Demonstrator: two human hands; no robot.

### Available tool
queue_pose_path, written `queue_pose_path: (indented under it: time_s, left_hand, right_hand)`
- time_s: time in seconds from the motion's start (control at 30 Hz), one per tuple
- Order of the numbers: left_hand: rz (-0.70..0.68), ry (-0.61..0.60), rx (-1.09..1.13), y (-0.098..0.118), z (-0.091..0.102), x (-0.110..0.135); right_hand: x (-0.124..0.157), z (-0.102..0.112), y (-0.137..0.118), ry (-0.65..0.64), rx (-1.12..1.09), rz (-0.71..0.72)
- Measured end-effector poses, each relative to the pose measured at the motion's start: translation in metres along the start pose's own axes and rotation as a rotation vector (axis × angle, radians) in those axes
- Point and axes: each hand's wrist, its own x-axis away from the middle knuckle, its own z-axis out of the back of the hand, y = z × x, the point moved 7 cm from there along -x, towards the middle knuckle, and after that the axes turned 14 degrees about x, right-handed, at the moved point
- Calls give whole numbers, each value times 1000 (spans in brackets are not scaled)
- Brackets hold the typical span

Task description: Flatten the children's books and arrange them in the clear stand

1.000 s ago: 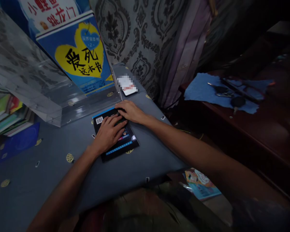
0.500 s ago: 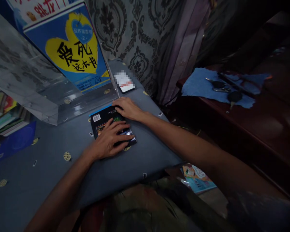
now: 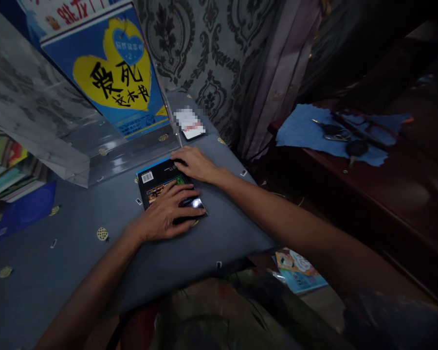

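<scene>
A black disc case [image 3: 159, 171] with a blue top edge lies flat on the cloth-covered table. A white barcode label and small colour pictures show on its upward face. My left hand [image 3: 168, 210] rests flat across its lower half, fingers spread, covering much of the pictures. At the far right corner, my right hand [image 3: 194, 164] has its fingers bent over the edge of the case, gripping it there. The underside of the case and the tips of some right fingers are hidden.
Behind the case stands a clear acrylic holder [image 3: 113, 163] with a blue-and-yellow book [image 3: 109, 92]. A phone [image 3: 193, 129] lies right of it. Stacked books [image 3: 18, 175] and a flat blue case [image 3: 25, 209] are left. A blue cloth [image 3: 302, 129] with keys lies on a dark red surface.
My left fingers have shifted very slightly over the case. The right hand stays at the corner, and the view has moved a little.
</scene>
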Motion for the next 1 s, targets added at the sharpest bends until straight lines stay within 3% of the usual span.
queue_pose_path:
  time_s: [0.37,0.47,0.57,0.67,0.77,0.87,1.0]
  left_hand:
    - [5,-17,-104,9,-4,1]
    - [-9,38,-83,11,-2,1]
    - [18,192,-25,0,10,5]
    - [153,443,-75,-27,35,19]
    - [404,608,-231,-62,58,42]
    - [589,591,-338,-84,68,58]
    - [642,526,-368,-88,69,61]
  right_hand:
    - [2,0,0,44,26,24]
    - [3,0,-1,49,28,37]
    - [4,0,-2,46,43,49]
    - [5,0,-3,44,55,55]
    - [4,0,-3,42,40,56]
    - [4,0,-2,47,26,53]
    - [4,-1,-2,44,22,63]
